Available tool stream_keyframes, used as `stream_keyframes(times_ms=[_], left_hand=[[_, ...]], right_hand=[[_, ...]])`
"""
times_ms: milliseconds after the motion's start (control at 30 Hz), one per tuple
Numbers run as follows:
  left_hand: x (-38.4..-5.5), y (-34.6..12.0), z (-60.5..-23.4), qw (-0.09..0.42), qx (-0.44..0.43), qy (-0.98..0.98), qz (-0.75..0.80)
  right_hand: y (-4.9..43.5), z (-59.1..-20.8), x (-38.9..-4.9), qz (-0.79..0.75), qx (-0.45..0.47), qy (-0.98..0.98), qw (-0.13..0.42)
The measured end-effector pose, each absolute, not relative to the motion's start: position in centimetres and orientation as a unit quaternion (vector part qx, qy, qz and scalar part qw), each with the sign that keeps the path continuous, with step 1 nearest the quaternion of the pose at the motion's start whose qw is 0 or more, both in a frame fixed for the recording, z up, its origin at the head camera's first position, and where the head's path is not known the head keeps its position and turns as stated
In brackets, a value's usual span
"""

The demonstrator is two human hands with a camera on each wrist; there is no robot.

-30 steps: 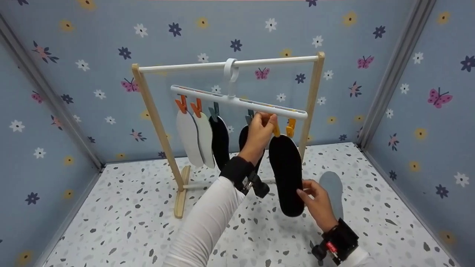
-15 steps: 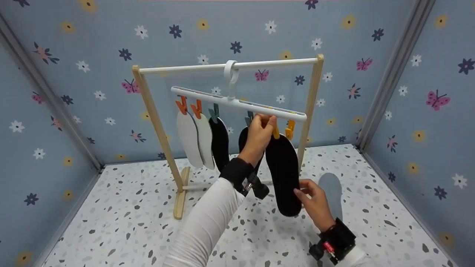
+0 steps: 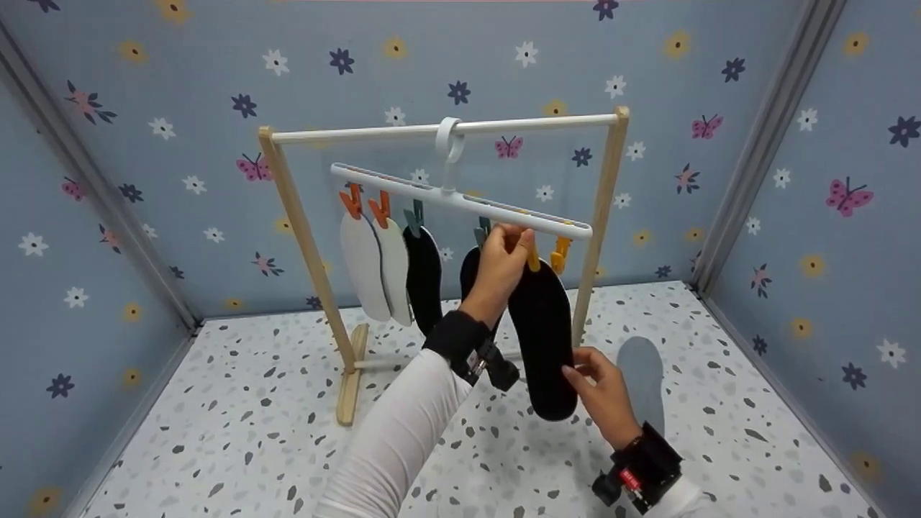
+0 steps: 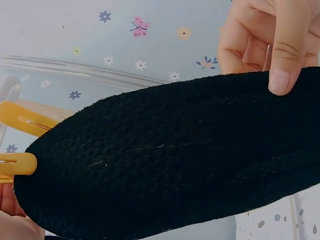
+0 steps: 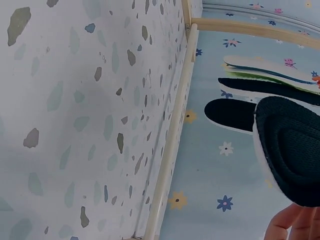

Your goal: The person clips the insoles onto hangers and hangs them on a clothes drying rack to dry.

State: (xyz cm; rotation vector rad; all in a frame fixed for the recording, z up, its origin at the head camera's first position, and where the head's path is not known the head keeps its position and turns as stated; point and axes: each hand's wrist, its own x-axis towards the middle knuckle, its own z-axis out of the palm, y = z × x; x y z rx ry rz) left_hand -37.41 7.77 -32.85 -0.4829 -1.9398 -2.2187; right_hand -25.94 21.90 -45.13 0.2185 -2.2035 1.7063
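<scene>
A black insole (image 3: 543,331) hangs heel-down below the white clip hanger (image 3: 446,196). Its upper end sits at a yellow clothespin (image 3: 533,257). My left hand (image 3: 496,266) pinches this clothespin between thumb and fingers; in the left wrist view the clothespin (image 4: 19,164) overlaps the insole's rounded end. Thumb and fingers of my right hand (image 3: 601,392) hold the lower right edge of the insole, and its thumb lies on the black face in the left wrist view. A second yellow clothespin (image 3: 560,255) hangs to the right, beside the insole's top.
Two light insoles (image 3: 361,266) hang from orange clothespins (image 3: 351,201) on the left. A black insole (image 3: 424,277) hangs from a green clothespin (image 3: 414,218); another is partly hidden behind my left hand. The wooden rack (image 3: 295,208) stands on a speckled surface (image 3: 252,432) between patterned walls.
The insole's lower end and my right hand have moved a little left. The hanger's right end has dipped slightly, and my left hand stays at the same clothespin.
</scene>
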Motion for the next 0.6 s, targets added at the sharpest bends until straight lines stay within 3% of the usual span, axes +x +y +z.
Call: stream_keyframes(times_ms=[600], left_hand=[[-37.17,6.93,-33.68,0.066,-0.165,-0.639,-0.748]], right_hand=[[21.61,-45.98,-26.1,0.618,0.054,-0.769,0.155]])
